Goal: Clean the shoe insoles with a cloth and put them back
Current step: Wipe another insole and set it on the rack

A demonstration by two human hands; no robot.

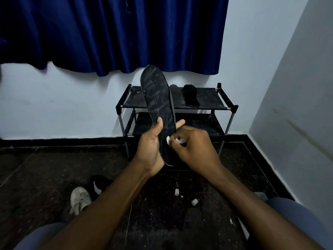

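Shelf insole (pixel 176 95) half behind held insole (pixel 158 98)

Cloth (pixel 168 140): mostly buried in my right hand (pixel 196 147) — only white scraps show.
Insole (pixel 158 98) heel: covered by my left hand (pixel 149 147).
Left fingers (pixel 180 122): behind the insole, one tip showing.
Grey insole (pixel 175 91): beyond my fingertips — half hidden by the held one.
White bits (pixel 194 202) below my wrists: too small to name.
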